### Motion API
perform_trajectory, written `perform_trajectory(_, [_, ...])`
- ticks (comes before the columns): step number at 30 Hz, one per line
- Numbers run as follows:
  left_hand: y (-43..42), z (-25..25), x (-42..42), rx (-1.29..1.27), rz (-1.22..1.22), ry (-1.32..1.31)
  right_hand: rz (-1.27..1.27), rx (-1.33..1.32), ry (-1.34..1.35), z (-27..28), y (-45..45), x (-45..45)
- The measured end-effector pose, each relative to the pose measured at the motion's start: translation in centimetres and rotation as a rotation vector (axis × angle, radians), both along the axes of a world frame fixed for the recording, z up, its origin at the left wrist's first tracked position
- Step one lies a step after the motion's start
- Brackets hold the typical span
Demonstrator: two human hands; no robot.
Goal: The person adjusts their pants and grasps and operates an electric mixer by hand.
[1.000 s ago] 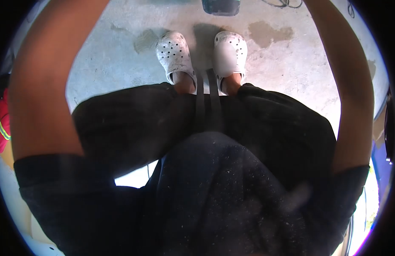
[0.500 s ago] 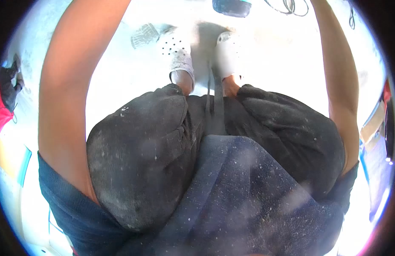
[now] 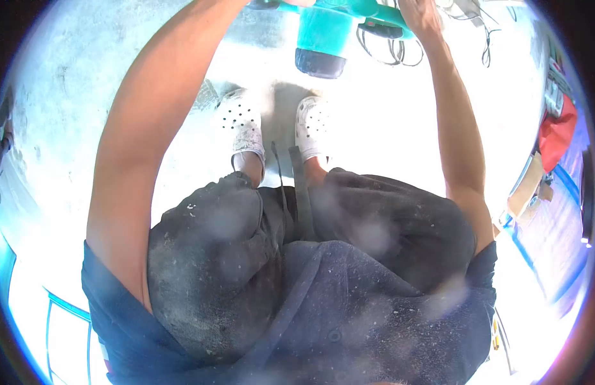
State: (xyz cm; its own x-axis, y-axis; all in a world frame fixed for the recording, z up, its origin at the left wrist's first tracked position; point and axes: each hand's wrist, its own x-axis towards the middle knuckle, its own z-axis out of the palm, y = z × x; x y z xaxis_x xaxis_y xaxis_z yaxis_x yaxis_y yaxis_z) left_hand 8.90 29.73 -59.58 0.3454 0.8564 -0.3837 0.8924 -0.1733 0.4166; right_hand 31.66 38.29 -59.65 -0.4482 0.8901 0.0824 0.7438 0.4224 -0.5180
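Observation:
At the top edge is a teal power tool [image 3: 326,32] with a dark end cap pointing down toward my feet. My right hand [image 3: 420,16] is wrapped round its right end, by the rear handle. Only a sliver of my left hand [image 3: 300,2] shows at the top edge, against the tool's left part, where it appears to grip; most of its fingers are cut off. The tool's working tip is out of view. Below it, my feet in white clogs [image 3: 246,131] stand on the bright floor.
Looped dark cable [image 3: 400,54] lies on the floor by the tool's right side. At the right edge are a red bag or cloth [image 3: 557,135] and a cardboard piece [image 3: 525,186]. A blue frame [image 3: 69,307] stands at lower left. Glare washes out much of the floor.
My view has tilted up and shifted, so more of the power tool and both hands now show at the top. Before, only the tool's dark end was visible.

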Motion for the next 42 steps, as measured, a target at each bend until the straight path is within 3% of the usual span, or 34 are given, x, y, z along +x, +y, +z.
perform_trajectory(2, [-0.6, 1.3, -0.2, -0.026, 0.083, 0.023, 0.006, 0.191, 0.226, 0.9, 0.1, -0.1])
perform_trajectory(4, [-0.7, 2.1, -0.2, -0.071, 0.122, 0.052, 0.015, 0.407, 0.131, 4.5, 0.6, -0.1])
perform_trajectory(7, [-0.7, 1.0, 0.4, -0.174, 0.101, 0.073, 0.135, 0.556, 0.332, 7.5, -1.1, -1.6])
perform_trajectory(9, [0.0, 0.4, 0.5, -0.194, 0.086, 0.069, 0.066, 0.331, 0.037, 3.4, -1.8, 0.4])
perform_trajectory(10, [0.1, 0.9, 0.7, -0.175, 0.100, 0.071, 0.241, 0.430, -0.085, 0.0, -2.8, 1.7])
perform_trajectory(11, [-0.2, 1.3, 1.0, -0.153, 0.118, 0.076, 0.220, 0.282, -0.549, -3.0, -2.9, 2.5])
perform_trajectory(12, [-0.3, 1.8, 1.2, -0.125, 0.135, 0.084, 0.238, 0.298, -0.239, -2.8, -2.2, 2.3])
perform_trajectory(13, [-0.3, 2.0, 0.8, -0.099, 0.103, 0.041, 0.214, 0.124, -0.193, -2.2, -2.1, 2.4])
perform_trajectory(16, [-0.1, 1.1, -0.1, -0.154, 0.063, 0.005, 0.223, 0.061, -0.208, -0.5, -2.5, 2.5])
perform_trajectory(20, [0.0, 1.6, 0.3, -0.205, 0.090, 0.101, 0.340, -0.247, -0.236, 0.8, -1.7, 2.8])
perform_trajectory(24, [0.3, 0.7, 0.9, -0.184, 0.118, 0.067, 0.485, -0.316, -0.424, -0.1, 0.0, 2.9])
perform_trajectory(27, [0.5, -1.2, 1.0, -0.066, 0.091, -0.013, 0.515, -0.106, -0.496, -2.5, 0.3, 2.8])
perform_trajectory(28, [0.5, -0.7, 1.0, -0.077, 0.094, 0.000, 0.460, -0.227, -0.546, -1.6, 0.2, 2.3])
perform_trajectory(30, [0.4, 0.1, 1.2, -0.095, 0.112, 0.018, 0.436, -0.091, -0.472, -2.3, -0.2, 2.6])
perform_trajectory(38, [0.1, 1.6, 1.9, -0.104, 0.130, 0.044, 0.285, -0.099, -0.453, -1.5, -1.6, 2.7])
perform_trajectory(42, [0.0, 0.1, 1.7, -0.036, 0.176, 0.087, 0.302, -0.056, -0.456, -1.9, -1.6, 2.8])
